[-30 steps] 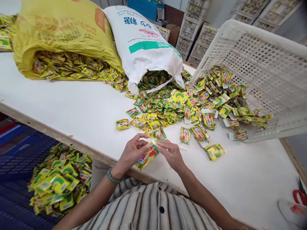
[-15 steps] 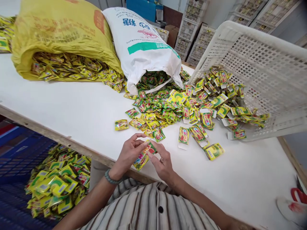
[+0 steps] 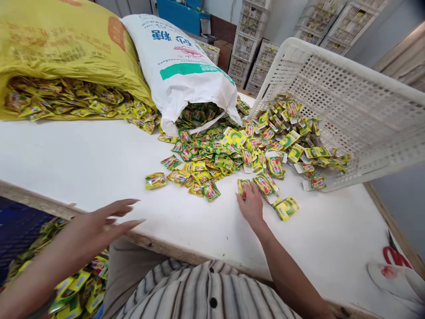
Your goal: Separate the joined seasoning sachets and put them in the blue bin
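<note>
My right hand (image 3: 253, 204) is nearer; its fingers touch a small packet (image 3: 243, 188) lying just ahead, long side pointing away from me. I cannot tell if they grip it. My left hand (image 3: 99, 221) is wide open, holding nothing.

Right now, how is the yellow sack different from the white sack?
The yellow sack is plain yellow with faint orange print, while the white sack carries blue characters and a green band. The yellow sack lies further left with a wide mouth full of mostly yellow packets; the white sack lies in the middle with a narrower mouth, spilling greener packets across the table. Both lie on their sides, open, on the white table.
</note>
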Demonstrator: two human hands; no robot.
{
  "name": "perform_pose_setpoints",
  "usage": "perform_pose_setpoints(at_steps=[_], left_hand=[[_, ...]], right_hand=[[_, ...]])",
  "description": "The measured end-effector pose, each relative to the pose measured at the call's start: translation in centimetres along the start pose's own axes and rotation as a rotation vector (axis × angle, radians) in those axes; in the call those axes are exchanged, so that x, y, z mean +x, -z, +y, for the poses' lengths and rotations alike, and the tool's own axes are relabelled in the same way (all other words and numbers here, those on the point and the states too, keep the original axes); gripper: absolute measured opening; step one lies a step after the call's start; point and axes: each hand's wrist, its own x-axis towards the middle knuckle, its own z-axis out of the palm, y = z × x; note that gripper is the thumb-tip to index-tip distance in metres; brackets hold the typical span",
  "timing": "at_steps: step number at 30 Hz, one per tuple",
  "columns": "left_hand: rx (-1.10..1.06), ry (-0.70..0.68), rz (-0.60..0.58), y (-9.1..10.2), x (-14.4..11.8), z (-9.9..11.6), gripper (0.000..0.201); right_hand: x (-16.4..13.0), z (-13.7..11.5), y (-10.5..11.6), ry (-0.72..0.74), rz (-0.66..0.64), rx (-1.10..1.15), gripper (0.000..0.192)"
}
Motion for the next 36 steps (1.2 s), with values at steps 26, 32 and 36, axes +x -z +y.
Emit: perform_pose_setpoints(at_steps=[26,32,36], left_hand=[[-0.51,0.04,-0.188,-8.4,3.1,4.7,0.048],[-0.708,0.051,-0.218,-10.7,2.1,5.0,0.065],[-0.739,0.071,-0.381,-11.5,1.7,5.0,0.06]], right_hand=[[0.3,-8.0,-2.7,-0.023,-0.289,0.57,0.023],[-1.5,-10.0,-4.3,-0.109,-0.295,0.85,0.027],[-2.4,-10.5,-4.5,-0.119,-0.231,0.865,0.023]])
